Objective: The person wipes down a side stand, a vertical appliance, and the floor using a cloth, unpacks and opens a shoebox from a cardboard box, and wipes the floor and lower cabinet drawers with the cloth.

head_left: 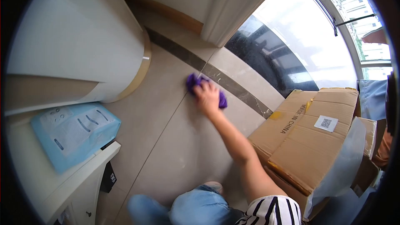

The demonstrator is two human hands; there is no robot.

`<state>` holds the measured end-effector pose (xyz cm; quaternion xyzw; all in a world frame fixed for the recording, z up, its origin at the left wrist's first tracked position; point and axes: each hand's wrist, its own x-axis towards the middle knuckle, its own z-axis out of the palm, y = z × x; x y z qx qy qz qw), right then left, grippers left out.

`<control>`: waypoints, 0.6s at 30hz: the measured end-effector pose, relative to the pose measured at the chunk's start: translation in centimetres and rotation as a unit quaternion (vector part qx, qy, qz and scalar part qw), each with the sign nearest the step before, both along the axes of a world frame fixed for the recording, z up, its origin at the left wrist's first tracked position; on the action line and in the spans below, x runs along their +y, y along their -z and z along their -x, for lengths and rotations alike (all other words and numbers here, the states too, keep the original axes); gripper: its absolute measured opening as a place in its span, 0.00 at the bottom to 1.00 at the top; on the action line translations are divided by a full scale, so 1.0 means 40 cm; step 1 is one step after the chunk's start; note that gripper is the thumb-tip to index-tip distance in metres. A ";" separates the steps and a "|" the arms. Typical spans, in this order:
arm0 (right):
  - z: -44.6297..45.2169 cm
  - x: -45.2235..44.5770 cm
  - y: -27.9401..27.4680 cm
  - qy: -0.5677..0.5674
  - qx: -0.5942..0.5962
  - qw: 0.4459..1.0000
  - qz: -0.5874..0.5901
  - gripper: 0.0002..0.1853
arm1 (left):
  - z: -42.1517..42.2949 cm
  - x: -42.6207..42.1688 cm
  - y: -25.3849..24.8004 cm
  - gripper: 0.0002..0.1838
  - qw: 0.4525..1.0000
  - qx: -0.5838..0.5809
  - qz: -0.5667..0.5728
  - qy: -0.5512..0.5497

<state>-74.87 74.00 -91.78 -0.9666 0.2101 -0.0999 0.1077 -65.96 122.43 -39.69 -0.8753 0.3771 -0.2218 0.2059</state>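
Note:
My right hand [207, 96] presses a crumpled purple cloth [223, 100] against the tiled floor [175, 141]. Its fingers are bent over the cloth, which bulges out on both sides of the hand. The spot lies beside a dark stone strip [233, 87] set in the floor, close to a tile joint. My right arm reaches forward from a striped sleeve at the bottom right. My left hand is out of the picture.
At right stands a big cardboard box [287, 129] beside my arm. On the left, a pale blue package [79, 135] lies on a white cabinet [87, 173]; behind it rises a curved white panel [79, 29]. A door frame [227, 12] and windows [354, 12] are further off.

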 end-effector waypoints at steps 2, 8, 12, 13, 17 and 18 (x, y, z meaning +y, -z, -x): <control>0.091 0.160 -0.001 -0.090 0.001 0.996 0.009 0.18 | -0.002 -0.046 0.000 0.29 1.000 -0.016 -0.007 0.005; 0.285 0.333 -0.112 -0.227 0.138 0.873 -0.409 0.30 | 0.006 -0.123 -0.004 0.23 0.998 0.039 0.017 0.039; 0.118 0.061 -0.139 -0.040 0.094 0.913 -0.396 0.28 | -0.017 -0.087 0.002 0.22 0.991 0.059 0.049 0.109; 0.060 -0.039 -0.149 -0.075 0.051 0.938 -0.336 0.27 | -0.024 -0.086 0.002 0.22 0.987 0.080 0.056 0.131; -0.128 -0.320 -0.138 -0.026 -0.003 0.957 -0.287 0.23 | -0.025 -0.080 0.000 0.23 0.986 0.050 0.027 0.154; -0.159 -0.341 -0.121 0.019 0.084 0.977 -0.194 0.24 | -0.034 -0.053 0.005 0.23 0.987 0.052 0.021 0.152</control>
